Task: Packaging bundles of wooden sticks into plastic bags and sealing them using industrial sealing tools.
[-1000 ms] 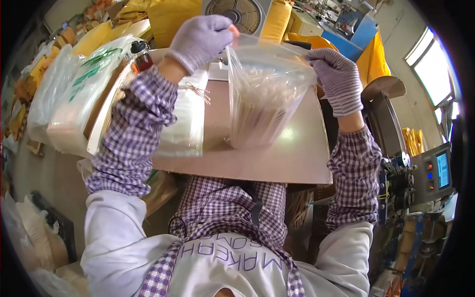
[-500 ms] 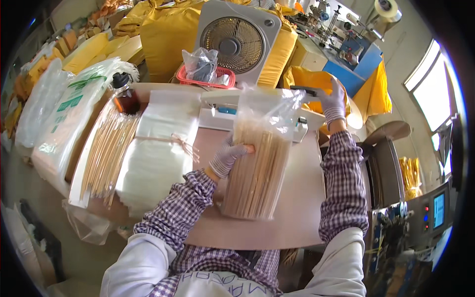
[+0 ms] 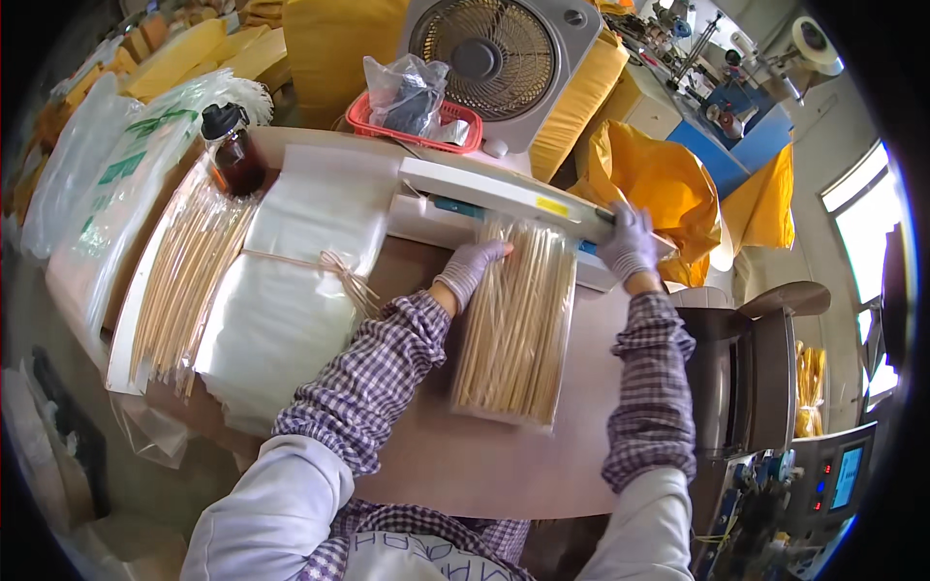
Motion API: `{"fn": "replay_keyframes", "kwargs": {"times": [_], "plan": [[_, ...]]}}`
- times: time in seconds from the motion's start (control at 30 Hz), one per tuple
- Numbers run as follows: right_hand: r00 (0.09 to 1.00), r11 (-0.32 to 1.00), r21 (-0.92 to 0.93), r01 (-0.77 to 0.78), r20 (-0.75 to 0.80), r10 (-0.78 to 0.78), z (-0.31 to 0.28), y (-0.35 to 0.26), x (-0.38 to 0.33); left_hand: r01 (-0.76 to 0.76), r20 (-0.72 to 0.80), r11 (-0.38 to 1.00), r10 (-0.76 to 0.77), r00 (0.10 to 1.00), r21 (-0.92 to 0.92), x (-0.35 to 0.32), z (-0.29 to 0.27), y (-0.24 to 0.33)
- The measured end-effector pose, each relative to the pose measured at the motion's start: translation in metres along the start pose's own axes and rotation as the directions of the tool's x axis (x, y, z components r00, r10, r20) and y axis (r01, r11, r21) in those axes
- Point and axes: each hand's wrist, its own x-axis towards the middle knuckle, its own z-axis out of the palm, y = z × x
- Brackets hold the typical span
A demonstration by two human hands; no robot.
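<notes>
A clear plastic bag of thin wooden sticks (image 3: 513,339) lies lengthwise on the brown tabletop, its far end under the white arm of a bag sealer (image 3: 484,184). My left hand (image 3: 472,268), in a pale glove, grips the bag's left edge near that end, thumb on top. My right hand (image 3: 630,240), gloved too, is closed around the right end of the sealer arm, which is down across the bag's mouth. The arm hides the bag's far edge.
Left of the bag lie a stack of clear bags (image 3: 300,232) tied with string and a tray of loose sticks (image 3: 184,281). A dark bottle (image 3: 237,160) stands behind them. Beyond the sealer are a red basket (image 3: 417,134), a fan (image 3: 480,60) and a yellow sack (image 3: 649,179).
The bag, earlier lifted and tilted, now lies flatter with its mouth under the sealer arm. My right hand has come down and toward me with the arm; my left hand has slid toward the sealer.
</notes>
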Motion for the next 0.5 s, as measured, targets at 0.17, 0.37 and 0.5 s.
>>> {"fn": "replay_keyframes", "kwargs": {"times": [0.17, 0.37, 0.5], "plan": [[0.997, 0.996, 0.054, -0.076, 0.021, 0.075, -0.007, -0.031, -0.013, 0.004, -0.021, 0.986, -0.001, 1.0, 0.166, -0.007, -0.019, -0.007], [0.97, 0.995, 0.064, 0.081, -0.235, -0.063, 0.01, -0.029, 0.008, -0.17, -0.046, 0.779, 0.248, 0.968, 0.604, -0.096, -0.056, -0.036], [0.993, 0.99, 0.129, 0.064, -0.111, -0.05, 0.028, 0.003, -0.011, -0.252, 0.034, 0.712, 0.306, 0.951, 0.656, -0.242, -0.084, -0.046]]}}
